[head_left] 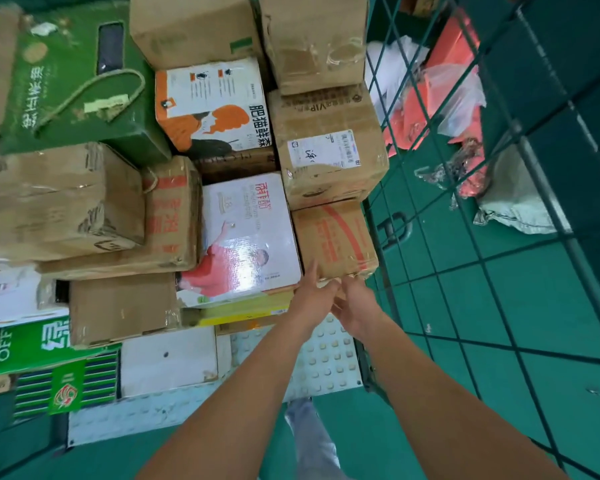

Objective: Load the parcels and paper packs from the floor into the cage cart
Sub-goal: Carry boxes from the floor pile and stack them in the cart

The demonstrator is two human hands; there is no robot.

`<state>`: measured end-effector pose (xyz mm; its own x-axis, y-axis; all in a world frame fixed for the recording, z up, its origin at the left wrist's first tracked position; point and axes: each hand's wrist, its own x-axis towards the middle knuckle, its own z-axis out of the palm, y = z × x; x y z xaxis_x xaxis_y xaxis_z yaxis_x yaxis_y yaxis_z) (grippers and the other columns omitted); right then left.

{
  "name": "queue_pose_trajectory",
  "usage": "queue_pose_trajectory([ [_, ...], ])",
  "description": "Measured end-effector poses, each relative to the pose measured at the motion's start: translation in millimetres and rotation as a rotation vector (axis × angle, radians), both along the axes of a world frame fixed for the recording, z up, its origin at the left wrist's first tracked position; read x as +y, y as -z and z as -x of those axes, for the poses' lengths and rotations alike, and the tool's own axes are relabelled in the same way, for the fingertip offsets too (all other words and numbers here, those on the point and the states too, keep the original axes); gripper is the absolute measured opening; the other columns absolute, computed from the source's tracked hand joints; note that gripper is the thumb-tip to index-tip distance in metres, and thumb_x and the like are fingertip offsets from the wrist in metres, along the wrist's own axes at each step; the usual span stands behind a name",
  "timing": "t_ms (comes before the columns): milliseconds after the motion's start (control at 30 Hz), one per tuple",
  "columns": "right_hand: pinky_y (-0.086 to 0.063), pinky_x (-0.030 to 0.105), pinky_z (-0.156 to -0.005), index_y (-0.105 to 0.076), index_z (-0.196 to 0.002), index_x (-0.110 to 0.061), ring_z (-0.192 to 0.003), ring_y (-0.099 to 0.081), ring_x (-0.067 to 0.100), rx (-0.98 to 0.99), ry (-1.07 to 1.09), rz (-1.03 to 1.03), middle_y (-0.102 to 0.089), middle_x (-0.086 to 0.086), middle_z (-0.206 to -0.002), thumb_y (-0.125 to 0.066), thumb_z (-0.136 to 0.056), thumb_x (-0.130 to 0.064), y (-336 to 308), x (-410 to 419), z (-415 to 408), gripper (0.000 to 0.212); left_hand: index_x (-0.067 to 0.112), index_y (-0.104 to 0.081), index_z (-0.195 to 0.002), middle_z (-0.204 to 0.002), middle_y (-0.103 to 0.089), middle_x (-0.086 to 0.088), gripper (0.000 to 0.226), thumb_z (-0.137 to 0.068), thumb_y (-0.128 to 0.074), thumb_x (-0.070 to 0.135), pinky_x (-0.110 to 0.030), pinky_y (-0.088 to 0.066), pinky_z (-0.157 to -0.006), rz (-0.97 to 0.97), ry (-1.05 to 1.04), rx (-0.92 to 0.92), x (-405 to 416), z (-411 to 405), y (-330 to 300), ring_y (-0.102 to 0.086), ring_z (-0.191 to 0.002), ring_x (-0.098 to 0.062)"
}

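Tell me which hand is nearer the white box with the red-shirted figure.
Left. The left hand is at the near right corner of the white box, fingertips by its edge. The right hand is farther right, below the red-printed brown carton.

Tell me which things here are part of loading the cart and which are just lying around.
Part of the job:
cage cart
brown carton with red print, both hands at its near edge: left hand, right hand
white box with the red-shirted figure
labelled carton
green gift box

Just lying about, outside the mesh:
orange packaging
clear plastic bag
grey sack
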<state>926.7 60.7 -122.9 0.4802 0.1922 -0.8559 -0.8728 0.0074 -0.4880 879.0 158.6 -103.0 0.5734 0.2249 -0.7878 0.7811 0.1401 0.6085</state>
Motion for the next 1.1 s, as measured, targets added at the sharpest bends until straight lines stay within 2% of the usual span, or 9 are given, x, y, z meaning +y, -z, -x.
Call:
queue_pose_trajectory([
  [67,-0.062,0.041,-0.086,-0.024,-0.161,-0.026,-0.119,-0.066,0.04,0.02,0.006,0.002,-0.071,0.02,-0.118,-0.05,-0.105,-0.014,0,-2,4,0.063,0.052,-0.017,-0.159,-0.159,-0.04,0.015,0.077,-0.094,-0.06,0.048,-0.048,-0.047,-0.111,0.0,-0.016,-0.009,2,2,-6,-0.048,-0.139,-0.02],
  [167,-0.058,0.045,-0.098,-0.033,-0.156,-0.027,-0.117,-0.068,0.036,0.023,-0.008,0.003,-0.072,0.013,-0.12,-0.055,-0.101,-0.017,-1,-4,18,0.06,0.053,-0.027,-0.155,-0.151,-0.049,0.016,0.075,-0.09,-0.062,0.046,-0.047,-0.049,-0.108,0.036,-0.059,-0.036,4,11,-13,-0.054,-0.131,-0.017],
  [400,-0.056,0.034,-0.086,-0.058,-0.134,-0.023,-0.113,-0.068,0.027,0.074,-0.174,-0.003,-0.068,0.01,-0.126,-0.052,-0.103,-0.021,-18,9,59,0.032,0.034,-0.057,-0.136,-0.129,-0.066,0.008,0.04,-0.096,-0.06,0.029,-0.037,-0.055,-0.099,0.06,-0.204,-0.016,20,57,-33,-0.066,-0.114,-0.016],
  [467,-0.053,0.035,-0.088,-0.058,-0.133,-0.016,-0.109,-0.067,0.025,0.08,-0.213,-0.016,-0.067,0.009,-0.118,-0.048,-0.104,-0.021,-23,16,77,0.031,0.035,-0.061,-0.132,-0.116,-0.07,0.007,0.034,-0.099,-0.059,0.027,-0.032,-0.055,-0.091,0.067,-0.266,-0.006,27,81,-38,-0.068,-0.101,-0.012],
  [533,-0.052,0.035,-0.091,-0.054,-0.135,-0.014,-0.114,-0.063,0.025,0.092,-0.245,-0.028,-0.062,0.007,-0.128,-0.049,-0.106,-0.024,-28,23,96,0.031,0.035,-0.06,-0.131,-0.115,-0.069,0.003,0.032,-0.1,-0.058,0.026,-0.034,-0.054,-0.095,0.054,-0.337,0.015,34,106,-42,-0.066,-0.102,-0.013],
  [700,-0.05,0.036,-0.099,-0.052,-0.135,-0.016,-0.114,-0.061,0.025,0.113,-0.375,-0.055,-0.057,0.006,-0.132,-0.049,-0.107,-0.026,-52,39,157,0.03,0.028,-0.06,-0.136,-0.125,-0.066,0.0,0.034,-0.102,-0.06,0.031,-0.039,-0.052,-0.1,0.022,-0.502,-0.005,48,191,-58,-0.063,-0.117,-0.021],
  [867,-0.051,0.037,-0.103,-0.05,-0.135,-0.018,-0.109,-0.064,0.022,0.094,-0.56,-0.061,-0.062,0.006,-0.128,-0.045,-0.11,-0.029,-74,48,234,0.028,0.025,-0.058,-0.137,-0.129,-0.063,0.002,0.033,-0.105,-0.056,0.032,-0.031,-0.053,-0.087,0.027,-0.698,-0.037,45,298,-76,-0.064,-0.113,-0.019],
  [1033,-0.055,0.03,-0.084,-0.057,-0.131,-0.018,-0.101,-0.065,0.021,0.048,-0.802,-0.102,-0.065,0.006,-0.127,-0.051,-0.108,-0.033,-91,53,351,0.028,0.023,-0.059,-0.133,-0.123,-0.064,0.001,0.03,-0.103,-0.058,0.029,-0.032,-0.05,-0.084,0.023,-0.977,-0.084,13,443,-81,-0.065,-0.111,-0.02],
  [1100,-0.055,0.032,-0.088,-0.06,-0.12,-0.021,-0.107,-0.065,0.022,0.051,-0.895,-0.099,-0.065,0.007,-0.129,-0.053,-0.107,-0.034,-95,47,392,0.02,0.024,-0.06,-0.13,-0.12,-0.063,0.003,0.028,-0.103,-0.057,0.029,-0.032,-0.05,-0.085,0.005,-1.049,-0.081,-7,493,-80,-0.064,-0.107,-0.018],
])
